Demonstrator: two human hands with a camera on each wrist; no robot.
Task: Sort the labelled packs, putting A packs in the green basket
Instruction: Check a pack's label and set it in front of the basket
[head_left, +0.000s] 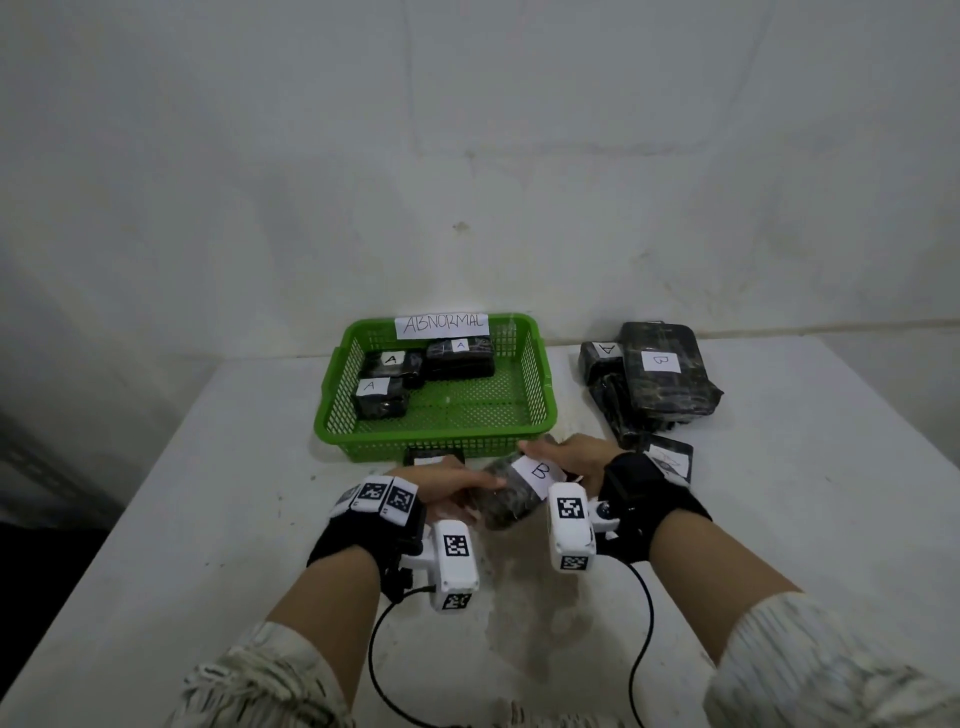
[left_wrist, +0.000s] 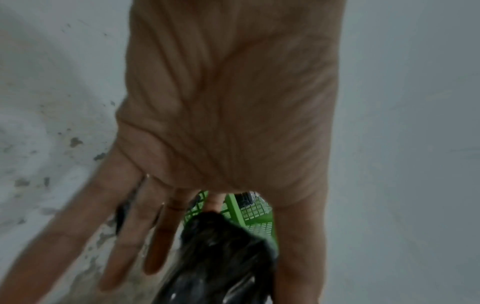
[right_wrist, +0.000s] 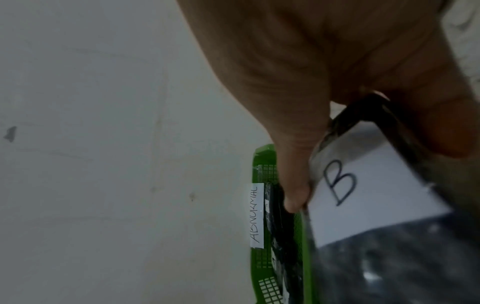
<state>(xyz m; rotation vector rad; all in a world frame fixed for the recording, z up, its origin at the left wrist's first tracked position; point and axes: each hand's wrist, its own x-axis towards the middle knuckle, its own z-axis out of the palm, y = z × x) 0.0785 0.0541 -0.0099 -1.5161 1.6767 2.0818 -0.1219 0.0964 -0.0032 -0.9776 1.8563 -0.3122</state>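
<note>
A dark plastic-wrapped pack with a white B label (head_left: 511, 499) is held just above the table in front of the green basket (head_left: 431, 442). My right hand (head_left: 571, 457) pinches its far end between thumb and fingers; in the right wrist view the B pack (right_wrist: 376, 205) fills the lower right under the right hand (right_wrist: 311, 82). My left hand (head_left: 441, 486) touches the pack's near end with straight, spread fingers; in the left wrist view the left hand (left_wrist: 226, 123) lies above the pack (left_wrist: 223, 257). Three A packs (head_left: 389, 364) lie at the left and back of the basket.
The basket carries an "ABNORMAL" label (head_left: 441, 326) on its back wall. A pile of packs at the back right has a large B pack (head_left: 665, 369) on top and an A pack (head_left: 602, 356). Single packs lie before the basket (head_left: 434, 457) and near my right wrist (head_left: 670, 460).
</note>
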